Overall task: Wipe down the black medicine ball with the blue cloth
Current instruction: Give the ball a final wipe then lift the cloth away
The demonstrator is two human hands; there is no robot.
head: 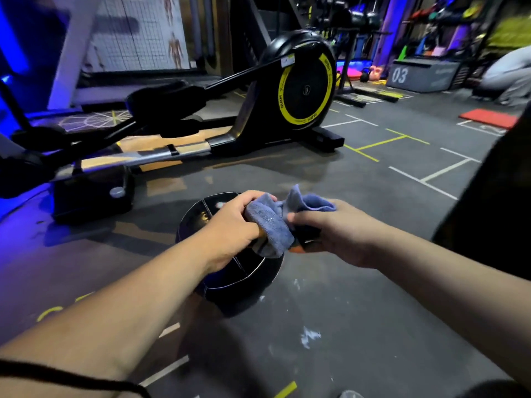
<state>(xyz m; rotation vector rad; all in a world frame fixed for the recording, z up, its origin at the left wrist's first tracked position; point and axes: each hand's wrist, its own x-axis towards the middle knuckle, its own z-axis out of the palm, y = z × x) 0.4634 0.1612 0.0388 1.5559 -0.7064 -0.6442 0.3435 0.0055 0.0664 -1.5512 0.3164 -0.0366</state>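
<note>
Forearms (129, 305) reach above the black medicine ball (238, 278) on the floor (373, 311); left hand (232, 225) and right hand (333, 231) each grip the blue cloth (271, 222), probably folding it. Next: press it onto the ball.

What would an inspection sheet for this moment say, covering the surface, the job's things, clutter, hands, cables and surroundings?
Surface: grey gym floor, with white and yellow taped lines and pale scuffs.
Job's things: black medicine ball resting on the floor; blue cloth bunched over its top.
Clutter: red mat lying on the floor, far right.
Hands: left hand grips one end of the cloth; right hand holds the other end.
Cables: thin black cord across the left forearm.
Surroundings: elliptical trainer behind the ball; grey box marked 03; crouched person at far right.
</note>
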